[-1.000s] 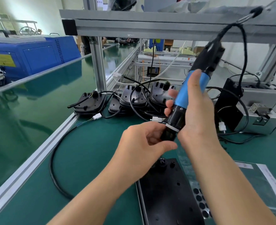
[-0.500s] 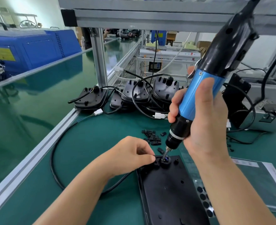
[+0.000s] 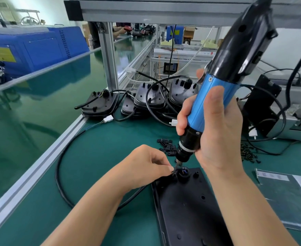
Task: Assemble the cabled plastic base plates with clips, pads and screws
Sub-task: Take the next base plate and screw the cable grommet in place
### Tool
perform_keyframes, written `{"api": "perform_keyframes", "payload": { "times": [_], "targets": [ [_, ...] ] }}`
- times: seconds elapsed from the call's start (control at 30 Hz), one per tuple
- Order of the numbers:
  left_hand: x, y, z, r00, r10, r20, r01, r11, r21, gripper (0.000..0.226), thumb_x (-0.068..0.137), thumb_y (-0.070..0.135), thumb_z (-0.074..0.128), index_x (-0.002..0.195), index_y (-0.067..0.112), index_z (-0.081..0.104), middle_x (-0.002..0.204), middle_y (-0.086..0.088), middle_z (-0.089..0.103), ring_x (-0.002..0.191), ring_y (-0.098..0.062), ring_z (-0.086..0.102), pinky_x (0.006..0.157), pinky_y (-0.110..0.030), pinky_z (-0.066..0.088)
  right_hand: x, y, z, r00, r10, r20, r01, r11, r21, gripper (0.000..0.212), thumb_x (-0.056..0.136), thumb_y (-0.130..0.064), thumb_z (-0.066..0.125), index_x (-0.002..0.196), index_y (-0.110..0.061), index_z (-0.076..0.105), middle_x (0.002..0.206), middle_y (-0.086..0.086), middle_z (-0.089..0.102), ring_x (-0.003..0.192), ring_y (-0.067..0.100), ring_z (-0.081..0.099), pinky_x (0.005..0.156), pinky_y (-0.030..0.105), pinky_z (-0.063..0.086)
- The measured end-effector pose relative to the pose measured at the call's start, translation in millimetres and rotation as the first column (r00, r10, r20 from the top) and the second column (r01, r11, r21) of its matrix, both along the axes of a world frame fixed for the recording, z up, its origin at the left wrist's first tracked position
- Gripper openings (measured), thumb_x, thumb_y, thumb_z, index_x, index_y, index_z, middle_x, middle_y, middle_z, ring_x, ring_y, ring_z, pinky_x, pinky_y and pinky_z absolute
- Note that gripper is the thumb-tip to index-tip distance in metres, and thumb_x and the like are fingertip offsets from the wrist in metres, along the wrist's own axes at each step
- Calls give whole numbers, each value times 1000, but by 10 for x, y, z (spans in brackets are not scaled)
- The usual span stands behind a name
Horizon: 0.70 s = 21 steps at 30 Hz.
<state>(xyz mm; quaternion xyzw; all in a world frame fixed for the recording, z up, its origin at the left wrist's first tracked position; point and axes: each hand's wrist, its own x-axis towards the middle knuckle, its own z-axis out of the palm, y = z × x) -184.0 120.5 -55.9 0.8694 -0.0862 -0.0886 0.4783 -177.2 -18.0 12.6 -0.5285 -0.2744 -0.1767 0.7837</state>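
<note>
Right hand (image 3: pixel 215 132) grips the blue-black electric screwdriver (image 3: pixel 215 96), bit down at the matte black base plate's (image 3: pixel 187 210) 12 o'clock end, where left hand (image 3: pixel 146 167) pinches a small part by the cable port.

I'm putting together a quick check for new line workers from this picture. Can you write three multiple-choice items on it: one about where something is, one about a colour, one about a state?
1. Where does the tip of the electric screwdriver point?
A. At the far end of the base plate, by the cable fitting
B. At the plastic sleeve on the right
C. At the stacked plates behind

2. What colour is the screwdriver's grip barrel?
A. Red
B. Blue
C. Yellow

3. What is the left hand doing?
A. Lying flat on the mat
B. Gripping the screwdriver
C. Pinching something small at the fitting

Answers: 1 A, the bit is down at the fitting on the plate's far end. 2 B, the barrel in the right hand is blue. 3 C, thumb and fingertip meet beside the bit.
</note>
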Motion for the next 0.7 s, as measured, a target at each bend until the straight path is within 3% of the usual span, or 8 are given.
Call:
{"api": "perform_keyframes", "payload": {
  "times": [0.4,0.47,0.57,0.7],
  "targets": [
    [-3,-52,60,996,38,-76,-39,999,-5,19,78,26,72,63,17,66,60,2,52,57,-10,43,60,-20,38,-22,-19,-17,997,19,71,-16,999,-40,42,83,-60,57,102,-22,54,66,0,58,44,23,51,47,28,43],
    [-8,-53,54,996,35,-87,-38,999,-26,19,79,25,72,62,16,65,62,-2,52,60,-13,44,64,-25,39,-16,-11,-35,996,40,74,-37,998,-43,46,85,-58,57,111,-20,55,67,0,57,45,24,50,48,29,43],
    [-21,-60,36,994,48,-97,-53,997,-49,20,79,25,71,62,16,64,61,2,53,60,-11,45,65,-25,39,-6,1,-65,994,90,69,-87,995,-45,52,85,-57,58,120,-19,53,68,1,56,46,24,49,49,29,43],
    [-44,-66,-10,994,53,-91,-62,994,-94,32,81,24,70,52,24,56,54,9,45,54,-8,38,56,-20,32,-3,31,-58,986,151,74,-144,985,-99,47,81,-57,63,108,-19,55,65,4,55,44,20,50,46,28,43]
  ]
}}
